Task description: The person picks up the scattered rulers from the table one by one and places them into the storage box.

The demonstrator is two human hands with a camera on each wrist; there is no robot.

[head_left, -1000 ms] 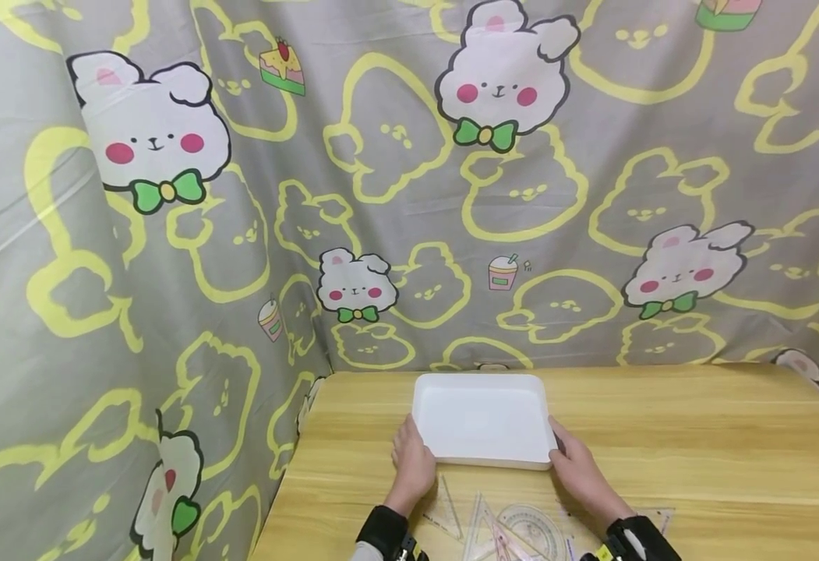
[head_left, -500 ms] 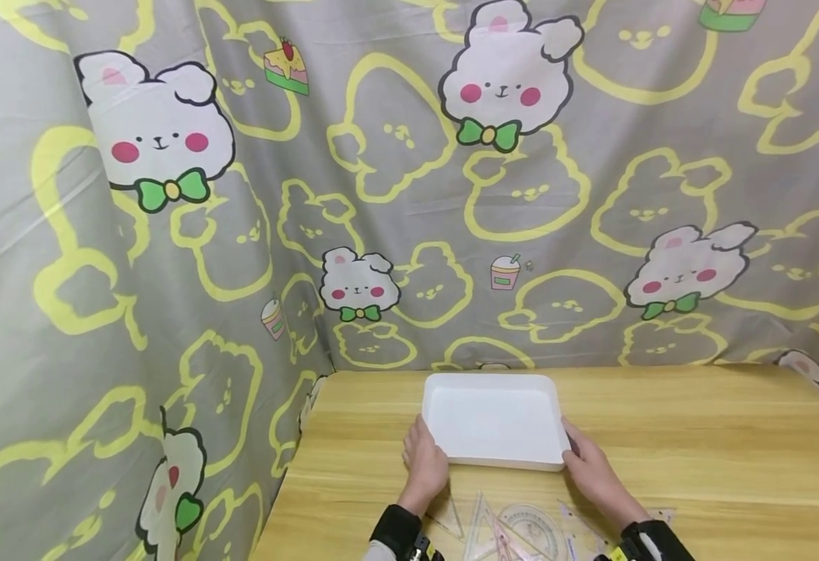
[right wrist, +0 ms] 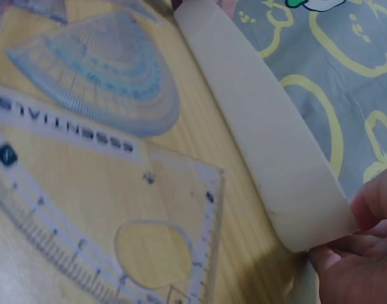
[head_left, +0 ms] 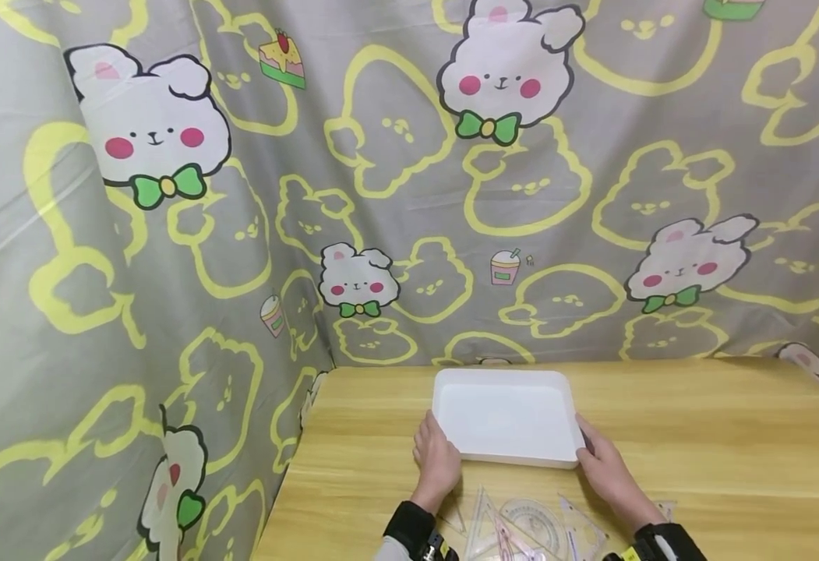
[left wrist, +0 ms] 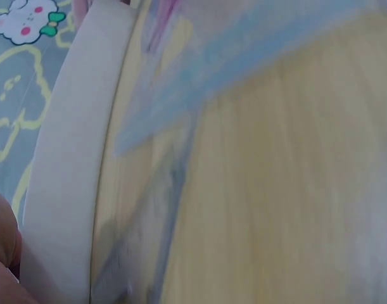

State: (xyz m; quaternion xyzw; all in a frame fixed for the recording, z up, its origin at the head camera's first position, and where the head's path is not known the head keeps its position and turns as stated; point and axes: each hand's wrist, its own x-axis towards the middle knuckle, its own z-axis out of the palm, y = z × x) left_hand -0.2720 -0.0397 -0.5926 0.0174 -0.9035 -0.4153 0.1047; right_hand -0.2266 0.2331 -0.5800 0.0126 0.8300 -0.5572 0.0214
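Note:
A shallow white rectangular tray (head_left: 507, 421) is held between both hands near the back of the table. My left hand (head_left: 437, 460) grips its left side by the front corner; the right hand (head_left: 608, 471) holds the opposite side. In the right wrist view, the thumb and fingers of that hand (right wrist: 358, 253) pinch the tray's corner. The left wrist view shows the tray's outer wall (left wrist: 73, 158) with a bit of the left hand (left wrist: 3, 253) at its edge. Just in front of the tray lie a clear protractor (head_left: 534, 523) and a clear set square (head_left: 580, 530).
More transparent set squares (head_left: 481, 526) lie between the wrists at the front of the wooden table (head_left: 732, 460), some overlapping. A pinkish tool (head_left: 503, 539) lies among them. Behind and to the left hangs a grey curtain (head_left: 409, 210) with rabbit prints.
Both hands have shifted the tray to the right across the table, keeping their hold on its sides. The drawing tools in front stay about where they were.

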